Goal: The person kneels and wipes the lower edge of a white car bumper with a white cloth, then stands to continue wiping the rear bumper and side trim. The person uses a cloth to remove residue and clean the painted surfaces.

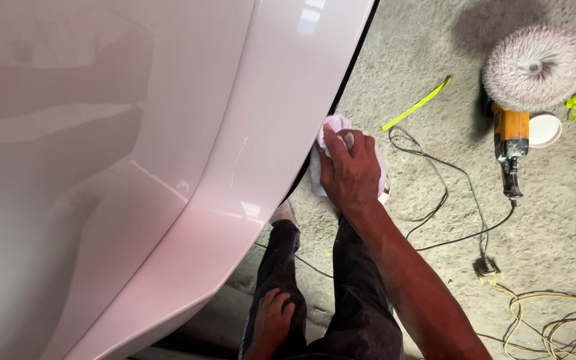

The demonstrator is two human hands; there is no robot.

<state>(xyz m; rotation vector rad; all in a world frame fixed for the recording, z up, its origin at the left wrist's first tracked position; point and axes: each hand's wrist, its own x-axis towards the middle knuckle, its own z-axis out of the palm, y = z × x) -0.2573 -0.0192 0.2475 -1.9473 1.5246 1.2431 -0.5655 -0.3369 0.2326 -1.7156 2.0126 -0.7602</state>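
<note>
Right hand (349,175) presses cloth (328,127) against car panel (168,167); left hand (271,323) on knee.

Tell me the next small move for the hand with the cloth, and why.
Probably slide the right hand and its pale cloth a little further along the panel's edge, since the cloth sits pressed right at that edge now. The left hand rests on the knee, and the polisher lies on the floor.

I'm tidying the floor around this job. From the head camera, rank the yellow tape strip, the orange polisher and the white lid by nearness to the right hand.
From the right hand, which presses a cloth on the car panel:
1. Yellow tape strip, just up and right on the floor.
2. Orange polisher, farther right, under its wool pad.
3. White lid, beside the polisher, farthest right.
</note>
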